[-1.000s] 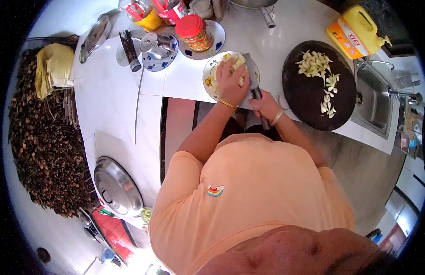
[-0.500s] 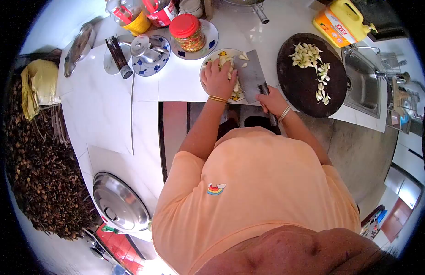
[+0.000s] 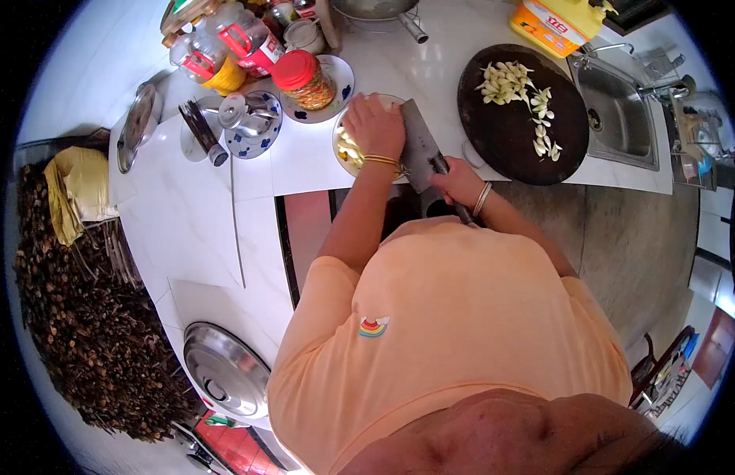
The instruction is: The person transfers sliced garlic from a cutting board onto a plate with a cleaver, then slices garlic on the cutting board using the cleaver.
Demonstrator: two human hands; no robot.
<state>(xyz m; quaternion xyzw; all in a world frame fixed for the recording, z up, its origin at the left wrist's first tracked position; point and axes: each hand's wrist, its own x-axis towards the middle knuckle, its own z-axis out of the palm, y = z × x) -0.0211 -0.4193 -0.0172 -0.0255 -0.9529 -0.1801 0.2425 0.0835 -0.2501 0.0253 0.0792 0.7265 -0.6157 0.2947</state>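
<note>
My right hand is wrapped round the dark handle of a cleaver, whose broad blade stands at the right edge of a patterned plate. Over that plate lies my left hand, palm down on pale garlic cloves, its fingers spread a little and hiding most of them. The blade is close beside the left hand; whether they touch cannot be made out. More garlic cloves lie on a round dark board to the right, in a pile and a loose trail.
Behind the plate stand a red-lidded jar, a metal pot on a blue-patterned plate, bottles and a pan. A sink and yellow jug are at the right, a large metal lid at lower left.
The head view has shifted. The cleaver, over the plate a second ago, moved to its right side and now tilts close against my left hand, which has stayed on the garlic.
</note>
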